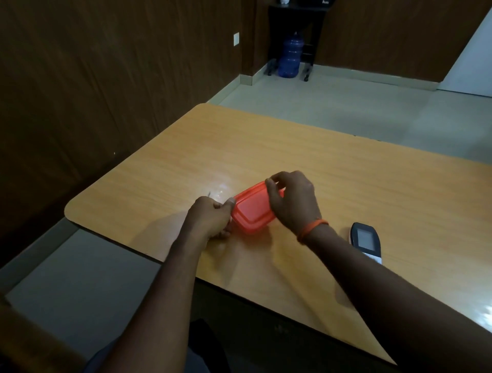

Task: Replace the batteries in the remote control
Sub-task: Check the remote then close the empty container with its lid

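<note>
- Plainly, one red lidded container (253, 210) sits on the wooden table (346, 173), between two hands.
- Left hand (213, 219) is curled closed at its left end, thumb against the lid.
- Right hand (292, 199) grips its far right edge, fingers hooked over.
- One remote control (365, 241) lies near the right forearm, screen up.
- One blue water jug (291, 57) stands far off.

No text can be read: the white mark on the dark object (318, 2) at the far top is too blurred.
</note>
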